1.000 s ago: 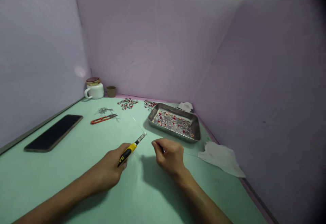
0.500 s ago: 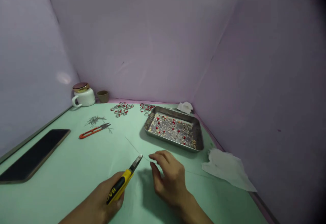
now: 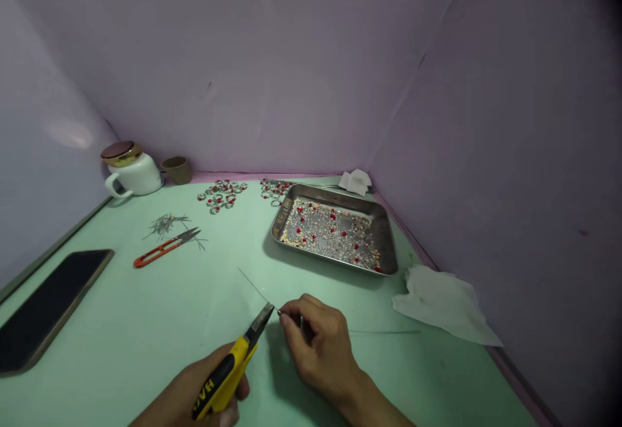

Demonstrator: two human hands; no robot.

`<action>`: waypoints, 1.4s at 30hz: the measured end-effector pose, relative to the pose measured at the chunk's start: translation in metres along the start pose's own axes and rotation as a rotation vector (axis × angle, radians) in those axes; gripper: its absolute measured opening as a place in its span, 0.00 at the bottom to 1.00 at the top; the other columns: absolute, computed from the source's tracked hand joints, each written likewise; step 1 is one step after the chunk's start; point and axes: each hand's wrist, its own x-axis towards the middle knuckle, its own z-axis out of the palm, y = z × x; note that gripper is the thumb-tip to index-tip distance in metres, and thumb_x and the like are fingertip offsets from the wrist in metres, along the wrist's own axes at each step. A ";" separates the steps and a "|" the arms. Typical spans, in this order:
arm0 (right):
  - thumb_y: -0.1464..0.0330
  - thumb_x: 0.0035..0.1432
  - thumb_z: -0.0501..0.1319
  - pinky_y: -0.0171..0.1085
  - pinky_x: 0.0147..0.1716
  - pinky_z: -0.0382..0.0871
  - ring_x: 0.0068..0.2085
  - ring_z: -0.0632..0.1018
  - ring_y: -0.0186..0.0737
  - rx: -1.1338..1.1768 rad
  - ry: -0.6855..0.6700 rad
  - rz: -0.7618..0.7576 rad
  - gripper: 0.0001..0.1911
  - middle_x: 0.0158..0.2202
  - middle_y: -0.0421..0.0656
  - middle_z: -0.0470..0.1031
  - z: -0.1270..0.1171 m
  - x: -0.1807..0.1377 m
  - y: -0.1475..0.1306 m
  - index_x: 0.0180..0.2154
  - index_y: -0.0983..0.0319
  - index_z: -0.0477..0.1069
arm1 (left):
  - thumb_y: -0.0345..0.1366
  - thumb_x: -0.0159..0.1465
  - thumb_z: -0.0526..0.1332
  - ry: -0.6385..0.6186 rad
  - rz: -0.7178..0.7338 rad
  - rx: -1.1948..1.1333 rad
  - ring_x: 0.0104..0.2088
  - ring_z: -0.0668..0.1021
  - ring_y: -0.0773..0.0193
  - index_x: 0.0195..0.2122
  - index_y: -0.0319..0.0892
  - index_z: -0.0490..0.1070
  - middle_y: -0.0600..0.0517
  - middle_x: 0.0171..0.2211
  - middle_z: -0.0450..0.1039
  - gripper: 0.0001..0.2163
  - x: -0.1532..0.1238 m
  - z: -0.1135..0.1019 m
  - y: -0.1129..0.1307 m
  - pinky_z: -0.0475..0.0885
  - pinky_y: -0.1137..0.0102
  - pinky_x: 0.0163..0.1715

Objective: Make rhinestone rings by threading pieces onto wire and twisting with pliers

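My left hand (image 3: 194,391) is at the bottom edge, closed around yellow-handled pliers (image 3: 232,367) whose metal jaws point up and right. My right hand (image 3: 318,349) sits just right of the jaws, its fingertips pinched on a thin wire (image 3: 253,286) that runs up and left over the green table. The plier tips almost touch the wire beside my fingertips. A steel tray (image 3: 383,236) holding several small red and pale beads lies beyond my right hand.
Orange thread snips (image 3: 165,248) and a pile of cut wire bits (image 3: 164,223) lie at left. A dark phone (image 3: 46,304), a white lidded mug (image 3: 130,171), a small brown cup (image 3: 177,169), beaded rings (image 3: 221,194) and white tissues (image 3: 444,304) surround the work spot. Purple walls enclose the table.
The view has swung left and down. Both hands have drawn closer to me, and my right fingers have closed from loosely curled to a pinch on the wire at the plier tips.
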 end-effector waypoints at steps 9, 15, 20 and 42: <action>0.73 0.52 0.54 0.30 0.20 0.58 0.21 0.66 0.31 0.081 0.022 0.065 0.08 0.20 0.39 0.67 0.005 0.001 0.001 0.27 0.63 0.71 | 0.41 0.44 0.59 -0.021 0.092 -0.114 0.24 0.67 0.66 0.37 0.43 0.67 0.52 0.29 0.70 0.18 -0.001 -0.006 -0.001 0.62 0.71 0.25; 0.74 0.52 0.53 0.31 0.22 0.58 0.22 0.67 0.32 -0.006 0.085 -0.071 0.09 0.21 0.41 0.68 0.007 -0.002 0.001 0.30 0.64 0.72 | 0.40 0.44 0.59 -0.025 0.071 -0.131 0.27 0.69 0.64 0.38 0.42 0.67 0.51 0.31 0.71 0.19 0.003 -0.006 -0.009 0.64 0.70 0.26; 0.74 0.53 0.53 0.30 0.22 0.58 0.22 0.68 0.32 -0.066 0.088 -0.098 0.09 0.21 0.41 0.68 0.008 -0.003 0.002 0.31 0.64 0.71 | 0.40 0.41 0.58 0.035 0.043 -0.086 0.26 0.69 0.63 0.34 0.41 0.67 0.51 0.27 0.71 0.17 0.004 -0.003 -0.007 0.64 0.70 0.24; 0.73 0.53 0.54 0.31 0.22 0.56 0.22 0.68 0.31 -0.146 0.113 -0.108 0.07 0.21 0.40 0.68 0.010 -0.004 0.000 0.30 0.64 0.71 | 0.38 0.51 0.53 0.312 0.247 0.324 0.29 0.74 0.61 0.36 0.47 0.65 0.56 0.27 0.73 0.11 -0.007 0.004 0.001 0.71 0.74 0.31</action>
